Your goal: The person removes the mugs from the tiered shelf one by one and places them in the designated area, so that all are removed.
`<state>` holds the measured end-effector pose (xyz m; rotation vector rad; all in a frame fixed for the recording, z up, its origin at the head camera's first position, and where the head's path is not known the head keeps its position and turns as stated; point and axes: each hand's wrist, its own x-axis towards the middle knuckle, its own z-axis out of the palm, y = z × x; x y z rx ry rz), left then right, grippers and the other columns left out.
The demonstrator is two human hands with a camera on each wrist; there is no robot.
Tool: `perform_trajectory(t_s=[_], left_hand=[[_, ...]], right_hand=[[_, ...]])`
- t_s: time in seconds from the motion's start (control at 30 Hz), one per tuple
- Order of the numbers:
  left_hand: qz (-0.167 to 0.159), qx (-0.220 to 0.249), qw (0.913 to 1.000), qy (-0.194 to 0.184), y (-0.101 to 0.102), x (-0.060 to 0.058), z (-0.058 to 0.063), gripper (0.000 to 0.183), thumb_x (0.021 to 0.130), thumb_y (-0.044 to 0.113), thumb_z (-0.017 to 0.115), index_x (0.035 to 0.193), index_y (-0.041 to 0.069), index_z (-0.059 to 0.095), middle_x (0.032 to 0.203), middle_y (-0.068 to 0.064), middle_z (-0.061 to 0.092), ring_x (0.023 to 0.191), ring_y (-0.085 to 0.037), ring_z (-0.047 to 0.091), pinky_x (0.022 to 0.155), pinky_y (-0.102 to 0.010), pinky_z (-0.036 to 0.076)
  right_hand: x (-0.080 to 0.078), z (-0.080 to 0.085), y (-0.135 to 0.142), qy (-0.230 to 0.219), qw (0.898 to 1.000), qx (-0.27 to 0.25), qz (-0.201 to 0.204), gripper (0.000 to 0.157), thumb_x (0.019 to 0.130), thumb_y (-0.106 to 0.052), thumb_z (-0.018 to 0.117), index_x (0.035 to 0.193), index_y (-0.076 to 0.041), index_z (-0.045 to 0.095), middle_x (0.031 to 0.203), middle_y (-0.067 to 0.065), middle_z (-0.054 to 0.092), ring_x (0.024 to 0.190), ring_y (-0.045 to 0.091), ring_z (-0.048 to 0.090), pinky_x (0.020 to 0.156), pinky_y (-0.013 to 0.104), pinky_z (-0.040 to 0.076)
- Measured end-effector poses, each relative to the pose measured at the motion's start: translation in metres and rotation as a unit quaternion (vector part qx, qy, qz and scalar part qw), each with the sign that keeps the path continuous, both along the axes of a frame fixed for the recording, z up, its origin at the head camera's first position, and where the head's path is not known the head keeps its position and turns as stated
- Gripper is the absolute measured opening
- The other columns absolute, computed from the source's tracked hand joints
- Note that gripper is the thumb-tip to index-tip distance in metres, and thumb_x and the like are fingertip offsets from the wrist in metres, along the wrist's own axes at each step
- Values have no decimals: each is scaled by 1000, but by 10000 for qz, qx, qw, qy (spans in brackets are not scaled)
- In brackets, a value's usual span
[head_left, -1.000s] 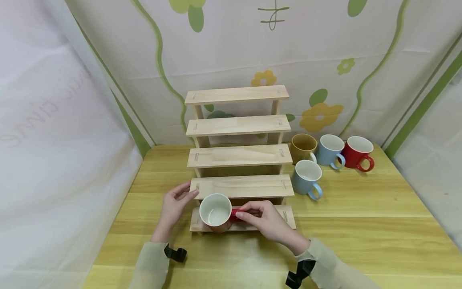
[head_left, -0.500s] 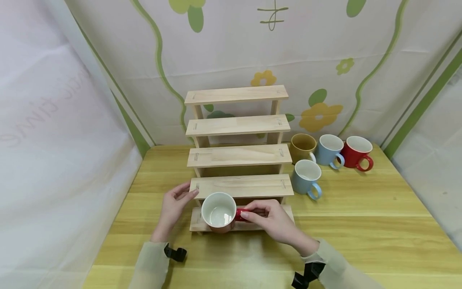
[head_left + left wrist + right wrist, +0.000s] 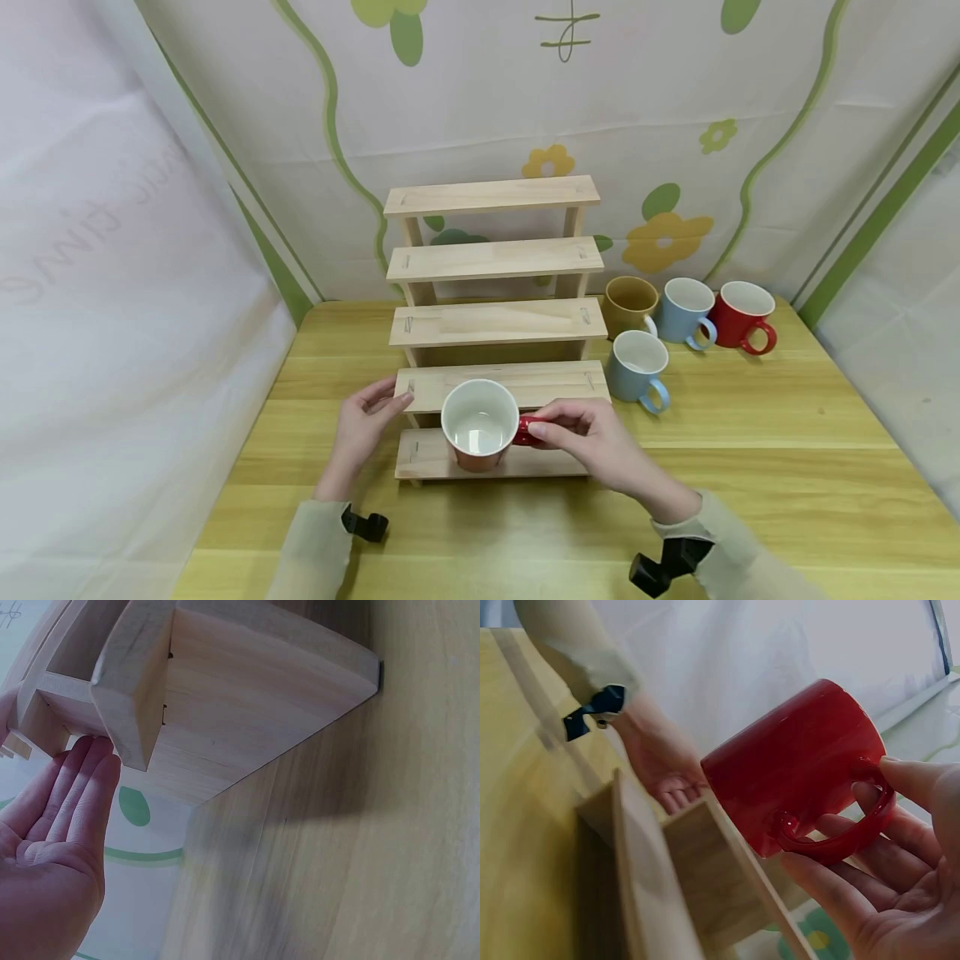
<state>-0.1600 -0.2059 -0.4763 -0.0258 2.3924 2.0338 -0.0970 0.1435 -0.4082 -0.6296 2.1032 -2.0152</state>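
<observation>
In the head view a red mug [image 3: 480,427] with a white inside is over the bottom step of a pale wooden stepped rack [image 3: 497,323]. My right hand [image 3: 596,442] holds it by its red handle. The right wrist view shows the thumb and fingers around the handle of the red mug [image 3: 799,761], which appears raised off the boards. My left hand [image 3: 365,429] grips the left end of the second-lowest step, thumb on top. In the left wrist view the left hand's fingers [image 3: 82,795] reach underneath the board.
To the rack's right stand a mustard mug [image 3: 628,312], a blue mug [image 3: 686,315] and another red mug [image 3: 738,321]. A second light blue mug [image 3: 636,375] is in front of them, close to the rack. Printed cloth [image 3: 480,100] hangs behind the wooden table [image 3: 765,467].
The right hand has carried the red mug to the right and it looks larger, so lifted nearer the camera. My left hand keeps its place on the rack.
</observation>
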Motion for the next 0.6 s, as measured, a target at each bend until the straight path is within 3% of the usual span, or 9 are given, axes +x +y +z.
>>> perform_trajectory(t_s=[0.17, 0.4, 0.6], left_hand=[[-57, 65, 10000, -21, 0, -1, 0, 54, 90, 29, 82, 135, 5, 65, 128, -12, 66, 107, -18, 67, 89, -27, 55], [-63, 133, 9999, -25, 0, -1, 0, 53, 90, 27, 82, 135, 4, 64, 129, -13, 66, 106, -18, 68, 89, -26, 55], [-27, 123, 9999, -21, 1, 1, 1, 52, 91, 26, 81, 135, 4, 64, 129, -12, 66, 106, -18, 67, 88, -26, 56]], right_hand=[[-2, 9, 13, 137, 9996, -196, -127, 12, 98, -1, 67, 105, 9, 72, 100, 19, 73, 90, 28, 74, 78, 46, 59], [-2, 16, 36, 565, 9958, 128, -713, 11, 98, 1, 66, 104, 7, 72, 104, 17, 73, 89, 23, 73, 75, 40, 61], [-2, 22, 58, 570, 9911, 215, -1183, 13, 100, 1, 63, 107, 9, 71, 101, 10, 74, 87, 19, 73, 76, 38, 61]])
